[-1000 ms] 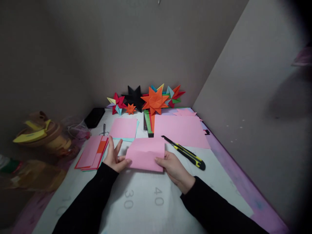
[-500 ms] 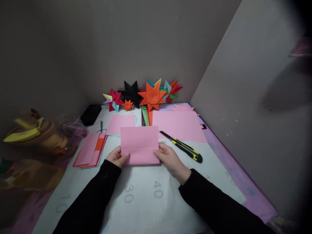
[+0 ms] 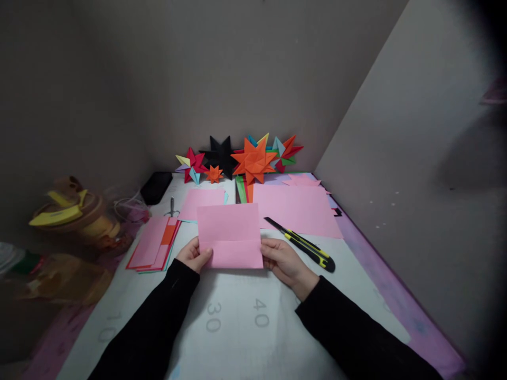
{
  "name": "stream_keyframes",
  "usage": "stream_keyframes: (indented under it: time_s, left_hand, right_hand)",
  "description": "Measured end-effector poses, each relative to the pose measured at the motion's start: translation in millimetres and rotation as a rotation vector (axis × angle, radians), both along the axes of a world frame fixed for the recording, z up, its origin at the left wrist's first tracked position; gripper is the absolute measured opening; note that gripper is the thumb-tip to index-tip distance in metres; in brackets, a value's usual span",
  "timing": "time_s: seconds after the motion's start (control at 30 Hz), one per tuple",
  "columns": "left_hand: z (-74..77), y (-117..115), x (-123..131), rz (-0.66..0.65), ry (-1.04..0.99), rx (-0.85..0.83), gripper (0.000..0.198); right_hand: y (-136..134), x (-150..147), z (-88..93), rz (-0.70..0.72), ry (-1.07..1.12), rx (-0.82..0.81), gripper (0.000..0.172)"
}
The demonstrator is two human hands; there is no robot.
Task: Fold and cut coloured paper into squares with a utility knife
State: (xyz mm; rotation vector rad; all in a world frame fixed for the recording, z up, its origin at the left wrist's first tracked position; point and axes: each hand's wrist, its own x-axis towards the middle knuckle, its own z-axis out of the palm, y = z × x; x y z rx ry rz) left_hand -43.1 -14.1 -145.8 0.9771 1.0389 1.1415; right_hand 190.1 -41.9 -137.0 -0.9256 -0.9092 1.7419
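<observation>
A sheet of pink paper [image 3: 228,227] with a crease running across it is held up in front of me, above the white mat. My left hand [image 3: 194,255] pinches its lower left corner, thumb on the near face. At the right edge, my right hand [image 3: 285,262] has its fingertips closed on the paper, partly tucked behind it. To the right lies a black and yellow utility knife [image 3: 304,245], blade out. A stack of pink, red and orange papers [image 3: 148,245] rests to the left of my left hand.
Folded paper stars, among them an orange one [image 3: 254,160] and a black one [image 3: 221,153], stand along the back wall. A large pink sheet [image 3: 297,208], a smaller pink sheet [image 3: 200,203], scissors [image 3: 171,208] and a dark phone [image 3: 156,188] lie nearer. A pot [image 3: 75,211] is at left.
My right thumb has slid from the paper's front face toward its right edge. The sheet stays in both hands. The whole view has shifted slightly, moving things rightward.
</observation>
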Motion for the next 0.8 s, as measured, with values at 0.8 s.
stream_keyframes:
  time_s: [0.8]
  left_hand:
    - [-9.8, -46, 43, -0.484, 1.302, 0.921, 0.075]
  right_hand:
    - [5, -21, -8.9, -0.188, -0.512, 0.185, 0.019]
